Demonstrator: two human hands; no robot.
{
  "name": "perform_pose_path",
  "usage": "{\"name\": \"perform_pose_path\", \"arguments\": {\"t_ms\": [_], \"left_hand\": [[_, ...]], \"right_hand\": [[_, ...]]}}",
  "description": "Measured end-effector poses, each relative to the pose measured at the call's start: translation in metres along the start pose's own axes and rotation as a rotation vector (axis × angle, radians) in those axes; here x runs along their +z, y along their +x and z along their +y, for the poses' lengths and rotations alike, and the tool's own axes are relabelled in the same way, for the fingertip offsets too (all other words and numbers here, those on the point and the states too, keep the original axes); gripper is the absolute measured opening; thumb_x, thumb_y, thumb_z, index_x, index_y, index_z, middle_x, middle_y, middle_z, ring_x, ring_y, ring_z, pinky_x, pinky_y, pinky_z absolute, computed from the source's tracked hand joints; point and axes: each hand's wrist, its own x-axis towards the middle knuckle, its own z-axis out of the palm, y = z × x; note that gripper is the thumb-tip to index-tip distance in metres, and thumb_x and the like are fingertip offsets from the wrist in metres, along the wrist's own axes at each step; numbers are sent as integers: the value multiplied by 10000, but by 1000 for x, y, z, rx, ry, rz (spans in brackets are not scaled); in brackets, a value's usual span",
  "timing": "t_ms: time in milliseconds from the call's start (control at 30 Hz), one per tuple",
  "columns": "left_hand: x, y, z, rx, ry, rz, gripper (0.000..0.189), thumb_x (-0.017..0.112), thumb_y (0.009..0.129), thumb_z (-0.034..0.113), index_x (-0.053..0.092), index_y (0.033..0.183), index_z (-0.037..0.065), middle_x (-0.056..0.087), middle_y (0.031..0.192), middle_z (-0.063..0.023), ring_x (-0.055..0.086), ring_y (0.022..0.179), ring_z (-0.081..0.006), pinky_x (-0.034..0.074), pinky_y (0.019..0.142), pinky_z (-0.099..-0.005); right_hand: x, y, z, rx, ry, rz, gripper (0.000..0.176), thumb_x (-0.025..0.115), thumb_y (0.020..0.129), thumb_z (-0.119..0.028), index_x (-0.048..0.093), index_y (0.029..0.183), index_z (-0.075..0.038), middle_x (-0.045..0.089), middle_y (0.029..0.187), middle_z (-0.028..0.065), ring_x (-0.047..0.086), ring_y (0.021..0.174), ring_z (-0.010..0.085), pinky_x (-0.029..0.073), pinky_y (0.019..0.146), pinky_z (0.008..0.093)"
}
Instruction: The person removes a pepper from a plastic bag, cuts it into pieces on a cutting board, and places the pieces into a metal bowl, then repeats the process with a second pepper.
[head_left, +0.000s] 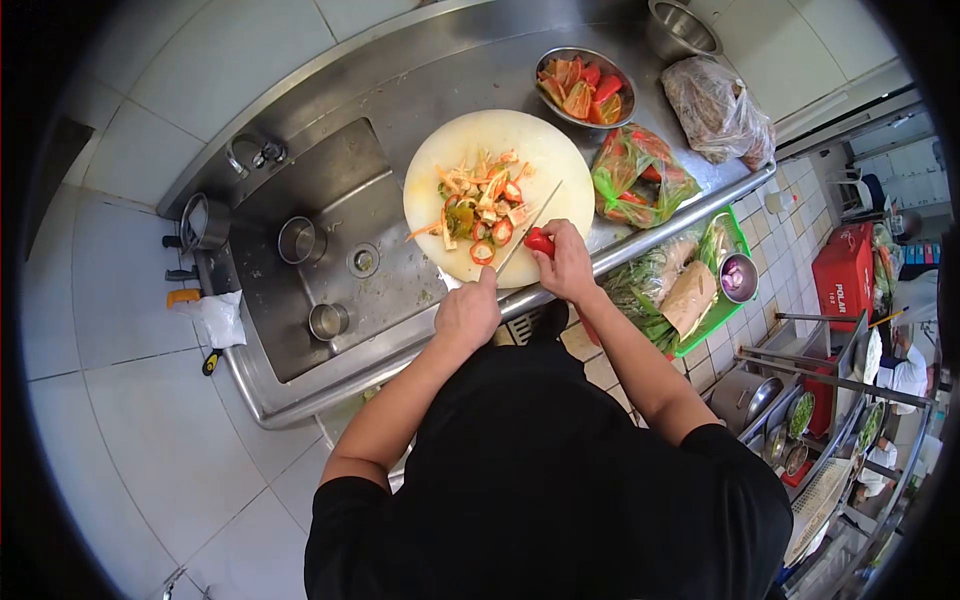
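My left hand (468, 312) is closed around the handle of a knife (545, 205), whose blade slants away across the round white cutting board (430, 165). Closed on a red pepper (538, 241), my right hand (567, 265) sits at the board's near right edge, just right of the blade. A heap of cut pepper pieces (485, 205), with red rings, pale cores and some green bits, lies on the board left of the knife. The handle is mostly hidden by my fingers.
A metal bowl of pepper pieces (583, 88), a bag of peppers (643, 178) and another filled plastic bag (715, 108) stand on the steel counter. Left is a sink (290, 330) with metal cups. A green crate (715, 325) of vegetables sits below right; people work at far right.
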Motion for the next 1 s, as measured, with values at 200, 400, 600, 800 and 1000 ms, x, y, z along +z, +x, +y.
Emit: {"name": "perform_pose_path", "arguments": {"t_ms": [200,400,600,800,1000], "left_hand": [[-5,-26,-10,17,46,-46,214,504,857,80,505,1053,-6,676,788,-275,692,768,-439,548,699,-540],[-22,-44,-15,-4,77,-126,213,490,850,57,508,1052,-10,679,786,-264,694,761,-431,549,700,-537],[-13,1,-8,25,22,-188,187,492,877,93,502,1030,-15,673,832,-280,685,826,-440,530,744,-548],[17,35,-3,12,-36,-161,237,468,902,108,479,1105,-15,677,870,-281,680,862,-449,526,765,-547],[7,-8,-46,-33,-78,-249,241,483,971,194,485,1105,-6,663,895,-298,651,874,-474,498,798,-561]], "right_hand": [[2,4,0,-22,-119,-57,326,673,780,-86,591,1094,-61,581,1032,144,571,952,353,467,839,430],[4,9,5,-9,-114,-55,327,667,770,-78,594,1089,-64,584,1017,144,578,944,356,474,830,428],[4,12,8,42,-124,-115,331,666,755,-69,604,1079,-88,590,1022,126,583,961,336,473,839,427],[6,7,13,-14,-191,-123,335,688,747,-107,624,1075,-130,596,1048,82,584,990,301,452,851,408],[-33,25,13,-173,-293,-245,342,691,774,-135,656,1109,-197,602,1050,37,557,1023,250,416,880,379]]}}
